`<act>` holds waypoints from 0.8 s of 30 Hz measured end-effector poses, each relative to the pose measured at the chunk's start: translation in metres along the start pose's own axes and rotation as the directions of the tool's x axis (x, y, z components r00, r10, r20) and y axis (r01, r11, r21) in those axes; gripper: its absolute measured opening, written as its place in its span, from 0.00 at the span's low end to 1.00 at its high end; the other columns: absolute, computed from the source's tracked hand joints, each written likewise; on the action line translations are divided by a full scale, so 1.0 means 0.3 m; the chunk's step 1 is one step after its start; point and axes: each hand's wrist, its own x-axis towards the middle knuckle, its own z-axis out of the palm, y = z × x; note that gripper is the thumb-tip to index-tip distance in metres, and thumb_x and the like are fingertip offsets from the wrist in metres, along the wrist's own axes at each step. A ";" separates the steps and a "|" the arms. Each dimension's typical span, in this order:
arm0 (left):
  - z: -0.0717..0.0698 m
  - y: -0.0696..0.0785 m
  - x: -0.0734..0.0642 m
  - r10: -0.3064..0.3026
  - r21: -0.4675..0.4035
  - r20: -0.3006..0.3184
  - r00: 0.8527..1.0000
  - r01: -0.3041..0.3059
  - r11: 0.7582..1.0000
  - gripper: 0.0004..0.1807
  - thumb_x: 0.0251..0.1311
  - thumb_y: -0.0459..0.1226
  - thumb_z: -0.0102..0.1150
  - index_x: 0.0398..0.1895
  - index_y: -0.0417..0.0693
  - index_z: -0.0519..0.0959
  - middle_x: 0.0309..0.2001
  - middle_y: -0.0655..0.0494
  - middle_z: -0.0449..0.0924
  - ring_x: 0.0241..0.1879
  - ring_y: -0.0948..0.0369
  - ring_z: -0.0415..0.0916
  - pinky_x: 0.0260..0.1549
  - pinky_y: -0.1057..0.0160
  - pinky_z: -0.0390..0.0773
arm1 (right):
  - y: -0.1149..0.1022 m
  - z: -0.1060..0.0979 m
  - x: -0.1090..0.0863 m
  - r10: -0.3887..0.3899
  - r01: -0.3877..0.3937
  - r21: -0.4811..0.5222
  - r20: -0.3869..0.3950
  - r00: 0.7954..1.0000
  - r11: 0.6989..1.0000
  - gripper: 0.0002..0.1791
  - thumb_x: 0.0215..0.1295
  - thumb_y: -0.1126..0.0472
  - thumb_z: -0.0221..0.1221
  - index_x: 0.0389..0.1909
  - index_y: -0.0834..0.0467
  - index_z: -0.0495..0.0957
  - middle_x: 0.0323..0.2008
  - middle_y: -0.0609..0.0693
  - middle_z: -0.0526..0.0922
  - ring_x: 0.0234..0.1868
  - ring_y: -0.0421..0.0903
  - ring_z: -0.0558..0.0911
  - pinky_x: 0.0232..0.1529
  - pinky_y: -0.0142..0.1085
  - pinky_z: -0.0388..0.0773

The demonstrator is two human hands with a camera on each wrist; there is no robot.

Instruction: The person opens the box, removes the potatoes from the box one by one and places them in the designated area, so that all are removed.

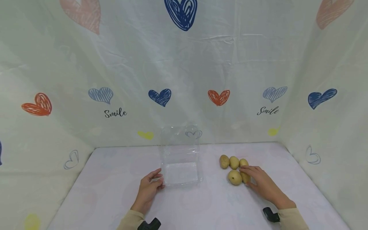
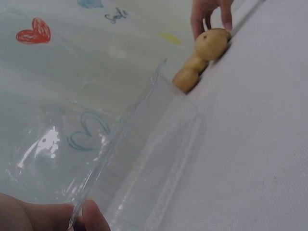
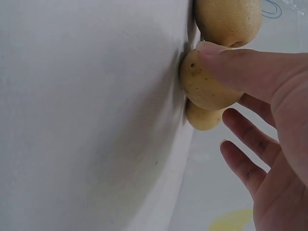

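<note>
A clear plastic clamshell box [image 1: 181, 172] stands on the table with its lid [image 1: 179, 135] raised at the back. My left hand [image 1: 150, 191] is at the box's left side; in the left wrist view its thumb and a finger pinch the thin rim. Several potatoes [image 1: 234, 177] lie in a cluster to the right of the box. At the cluster's right side my right hand [image 1: 263, 185] holds one potato [image 3: 207, 82], thumb on the near face and fingers partly hidden behind it. That potato still appears at table level, beside another potato [image 3: 228, 21].
The table [image 1: 115, 179] has a white cover. Behind it hangs a pale sheet [image 1: 184, 70] printed with hearts and "Smile" lettering. Dark wrist-worn devices [image 1: 271, 215] sit at both cuffs.
</note>
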 end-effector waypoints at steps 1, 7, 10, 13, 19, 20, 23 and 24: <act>0.000 0.000 0.000 -0.001 -0.002 0.000 1.000 0.001 1.000 0.28 0.70 0.21 0.56 0.73 0.26 0.68 0.57 0.37 0.72 0.39 0.58 0.77 0.39 0.64 0.87 | 0.001 0.001 -0.001 0.001 -0.001 0.004 0.000 1.000 1.000 0.37 0.40 0.72 0.82 0.58 0.61 0.84 0.59 0.58 0.84 0.55 0.59 0.82 0.54 0.58 0.81; -0.001 0.002 -0.003 0.001 -0.001 0.005 1.000 -0.001 1.000 0.28 0.71 0.21 0.56 0.73 0.26 0.68 0.58 0.37 0.71 0.40 0.58 0.77 0.39 0.65 0.86 | 0.001 -0.002 -0.004 0.002 -0.001 0.009 -0.009 1.000 1.000 0.38 0.41 0.72 0.82 0.60 0.62 0.83 0.59 0.58 0.84 0.57 0.59 0.82 0.57 0.52 0.77; -0.001 0.003 -0.005 0.004 0.001 0.005 1.000 -0.004 1.000 0.28 0.71 0.21 0.56 0.73 0.26 0.68 0.58 0.37 0.71 0.40 0.59 0.77 0.39 0.65 0.86 | 0.005 -0.011 -0.006 0.004 -0.004 0.015 -0.018 1.000 1.000 0.39 0.41 0.72 0.82 0.60 0.63 0.82 0.59 0.58 0.84 0.57 0.59 0.82 0.59 0.47 0.75; -0.001 0.002 -0.005 0.008 -0.001 0.004 1.000 -0.008 1.000 0.28 0.71 0.21 0.56 0.73 0.26 0.68 0.57 0.37 0.71 0.40 0.58 0.77 0.39 0.65 0.86 | 0.010 -0.023 -0.008 0.013 -0.013 0.012 -0.026 1.000 1.000 0.39 0.41 0.72 0.82 0.60 0.63 0.82 0.59 0.58 0.85 0.57 0.59 0.82 0.60 0.44 0.74; -0.001 0.002 -0.005 0.008 0.001 0.001 1.000 -0.008 1.000 0.28 0.70 0.20 0.56 0.73 0.26 0.68 0.56 0.38 0.72 0.39 0.59 0.77 0.39 0.65 0.87 | 0.020 -0.058 -0.021 0.104 -0.104 0.024 0.003 0.995 0.994 0.37 0.46 0.74 0.79 0.61 0.62 0.81 0.59 0.58 0.84 0.58 0.60 0.82 0.58 0.52 0.76; 0.000 0.002 -0.004 0.008 0.000 0.001 1.000 -0.008 1.000 0.28 0.70 0.20 0.56 0.73 0.26 0.68 0.57 0.38 0.72 0.39 0.59 0.77 0.39 0.64 0.87 | 0.023 -0.064 -0.023 0.130 -0.130 0.030 0.010 0.991 0.991 0.36 0.48 0.74 0.78 0.62 0.62 0.80 0.59 0.58 0.84 0.59 0.61 0.81 0.58 0.55 0.77; 0.000 0.002 -0.001 0.005 0.001 0.001 1.000 -0.005 1.000 0.28 0.70 0.21 0.56 0.73 0.26 0.68 0.57 0.38 0.72 0.39 0.59 0.77 0.39 0.64 0.87 | 0.031 -0.078 -0.032 0.204 -0.205 0.042 0.016 0.979 0.978 0.31 0.55 0.72 0.75 0.62 0.63 0.80 0.59 0.61 0.84 0.59 0.64 0.81 0.59 0.61 0.76; 0.000 0.003 -0.001 0.004 0.001 0.001 1.000 -0.004 1.000 0.28 0.70 0.21 0.56 0.73 0.26 0.68 0.57 0.37 0.72 0.39 0.59 0.77 0.39 0.64 0.87 | 0.035 -0.081 -0.036 0.227 -0.228 0.043 0.015 0.974 0.973 0.30 0.57 0.71 0.75 0.62 0.64 0.80 0.59 0.62 0.84 0.59 0.65 0.80 0.59 0.62 0.76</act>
